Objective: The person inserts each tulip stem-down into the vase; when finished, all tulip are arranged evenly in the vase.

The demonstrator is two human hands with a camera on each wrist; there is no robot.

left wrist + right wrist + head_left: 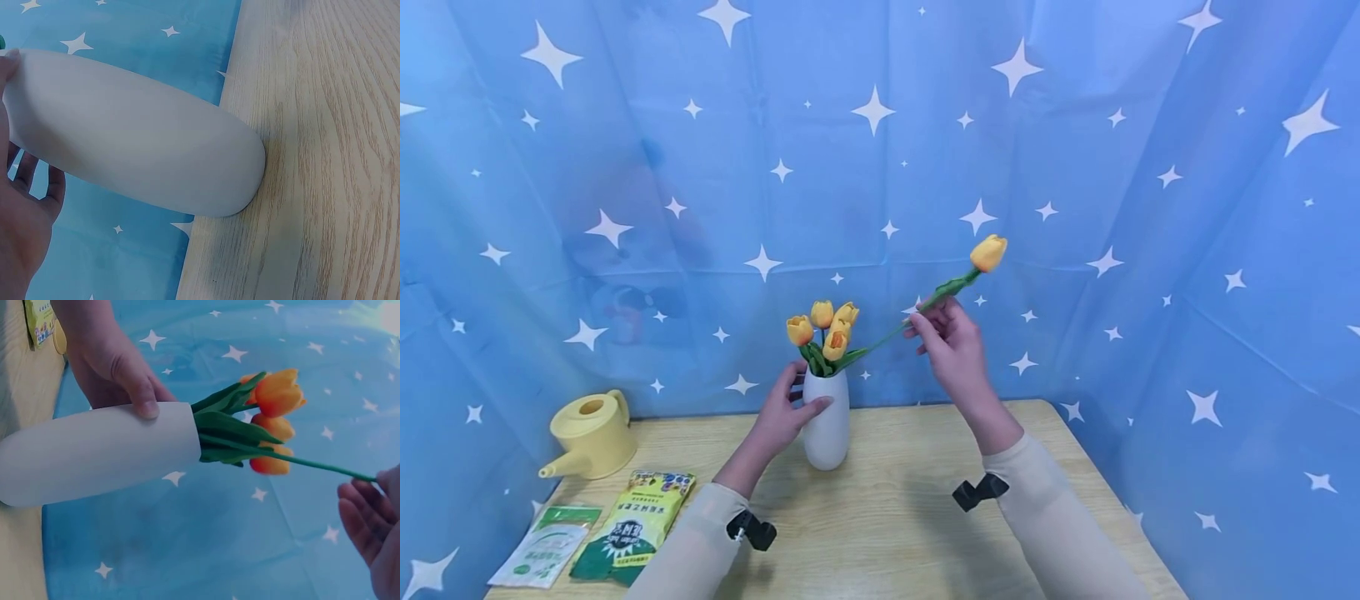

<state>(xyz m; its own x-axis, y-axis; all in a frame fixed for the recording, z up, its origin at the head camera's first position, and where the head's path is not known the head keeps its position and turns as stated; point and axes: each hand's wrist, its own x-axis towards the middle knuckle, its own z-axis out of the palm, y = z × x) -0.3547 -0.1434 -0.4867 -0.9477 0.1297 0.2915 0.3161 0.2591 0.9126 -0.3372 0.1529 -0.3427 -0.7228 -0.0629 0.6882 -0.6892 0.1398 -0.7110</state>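
Observation:
A white vase (826, 429) stands upright on the wooden table, with several yellow-orange tulips (799, 331) in its mouth. My left hand (781, 419) grips the vase near its top; in the left wrist view the thumb of the left hand (22, 225) side runs off the frame edge. Between thumb and fingers, my right hand (957, 350) pinches the green stem of a single tulip (988, 253), up and to the right of the vase. That stem (312, 464) slants down to the vase's mouth, where its lower end is hidden among green leaves (234, 428).
At the table's left stands a yellow watering can (593, 442), its spout toward the front left. Before it lie a green-and-yellow bag (636, 525) and a white-and-green packet (546, 546). A blue curtain (880, 192) with white stars hangs behind the wooden table (887, 533).

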